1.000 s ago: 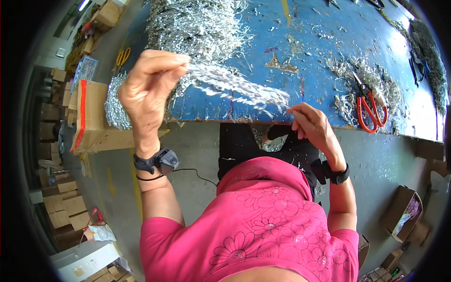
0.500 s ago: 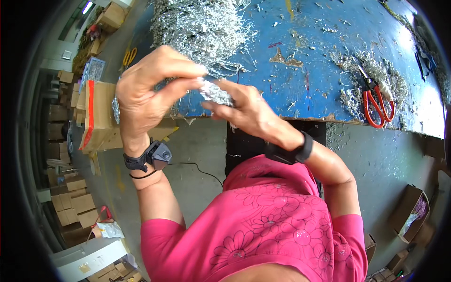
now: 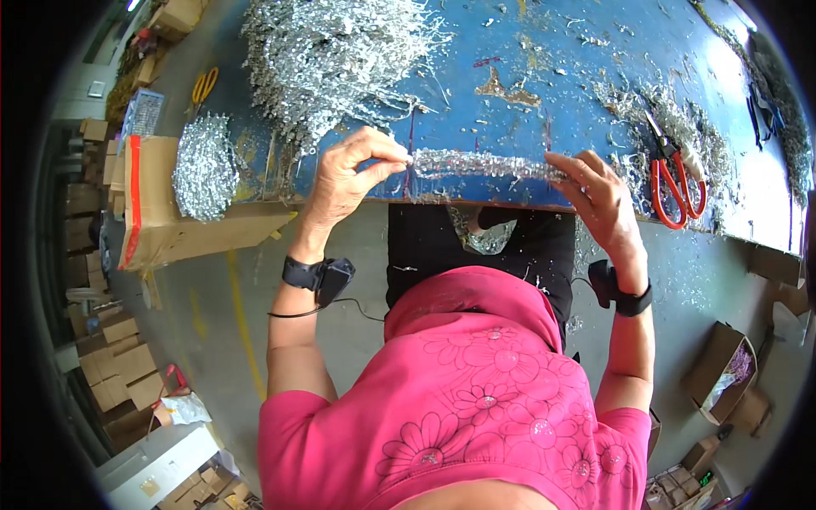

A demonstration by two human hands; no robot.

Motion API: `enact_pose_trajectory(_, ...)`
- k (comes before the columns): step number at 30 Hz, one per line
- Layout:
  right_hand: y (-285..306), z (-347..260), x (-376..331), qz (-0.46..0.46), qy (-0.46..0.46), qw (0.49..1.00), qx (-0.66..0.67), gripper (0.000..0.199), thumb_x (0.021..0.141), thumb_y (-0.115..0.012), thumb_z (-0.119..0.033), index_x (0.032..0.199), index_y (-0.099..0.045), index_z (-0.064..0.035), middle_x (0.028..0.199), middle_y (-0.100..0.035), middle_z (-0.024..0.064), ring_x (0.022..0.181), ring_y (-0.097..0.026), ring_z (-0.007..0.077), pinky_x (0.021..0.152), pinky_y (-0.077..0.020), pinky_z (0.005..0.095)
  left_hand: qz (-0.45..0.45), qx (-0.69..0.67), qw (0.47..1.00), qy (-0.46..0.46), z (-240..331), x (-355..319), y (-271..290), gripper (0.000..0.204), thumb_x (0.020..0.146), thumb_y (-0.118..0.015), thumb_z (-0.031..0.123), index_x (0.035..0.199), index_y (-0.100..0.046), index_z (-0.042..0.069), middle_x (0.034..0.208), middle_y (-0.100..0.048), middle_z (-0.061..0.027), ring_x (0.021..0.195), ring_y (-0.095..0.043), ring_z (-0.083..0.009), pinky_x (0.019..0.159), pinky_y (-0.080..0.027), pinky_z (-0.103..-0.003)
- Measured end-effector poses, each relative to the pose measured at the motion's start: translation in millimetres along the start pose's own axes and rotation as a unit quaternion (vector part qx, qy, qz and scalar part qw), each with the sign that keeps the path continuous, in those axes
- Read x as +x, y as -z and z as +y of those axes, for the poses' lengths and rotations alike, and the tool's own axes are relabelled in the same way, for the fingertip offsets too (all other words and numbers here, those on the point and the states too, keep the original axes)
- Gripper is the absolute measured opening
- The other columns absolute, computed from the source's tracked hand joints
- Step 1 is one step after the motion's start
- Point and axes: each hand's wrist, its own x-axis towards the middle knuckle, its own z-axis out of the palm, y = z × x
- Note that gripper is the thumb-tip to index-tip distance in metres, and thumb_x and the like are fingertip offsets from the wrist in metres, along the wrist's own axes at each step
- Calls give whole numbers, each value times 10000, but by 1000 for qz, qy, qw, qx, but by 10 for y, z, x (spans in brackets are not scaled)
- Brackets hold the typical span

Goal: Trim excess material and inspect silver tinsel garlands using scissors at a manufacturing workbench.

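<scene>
Silver strand (image 3: 480,163) btwn both hands

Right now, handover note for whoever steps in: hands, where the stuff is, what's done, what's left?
Left hand: pinching one end of a silver tinsel strand.
Right hand: fingers on the other end; the strand is stretched level along the blue table edge.
Big loose tinsel pile at the table's far left; red scissors at right.
Done: a tinsel bundle sits on the cardboard box.
Left: most of the pile.

Bare blue tabletop (image 3: 561,59) between tinsel heaps (image 3: 323,51)
</scene>
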Motion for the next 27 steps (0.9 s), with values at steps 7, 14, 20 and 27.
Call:
enact_pose_trajectory(7,-269,83,-49,81,54,971,-218,485,809,-675,-93,1283,-591,-158,1165,-550,60,1070,-516,272,921,-403,410,11,87,996,9,-176,-92,-115,147,795,-706,-32,910,-684,57,865,-646,-50,838,-639,-195,762,-510,-303)
enact_pose_trajectory(14,-248,112,-80,95,56,974,-198,475,773,-667,-56,1241,-638,-131,1149,-571,82,1051,-526,288,914,-400,405,18,102,995,-3,-223,-145,-80,146,782,-708,-18,903,-689,61,889,-685,-36,861,-625,-207,790,-504,-324)
enact_pose_trajectory(20,-197,137,-94,107,68,975,-183,439,769,-677,-37,1197,-671,-135,1079,-586,77,993,-537,274,874,-418,399,8,119,992,-35,-256,-167,-50,199,766,-716,-52,932,-685,54,916,-692,-46,866,-635,-192,772,-513,-301)
enact_pose_trajectory(27,-151,158,-117,109,69,975,-181,423,749,-700,-37,1157,-693,-147,1006,-587,56,925,-538,258,837,-426,389,3,129,990,-53,-258,-190,-72,182,761,-711,-27,916,-705,66,914,-688,-28,873,-629,-209,792,-512,-316)
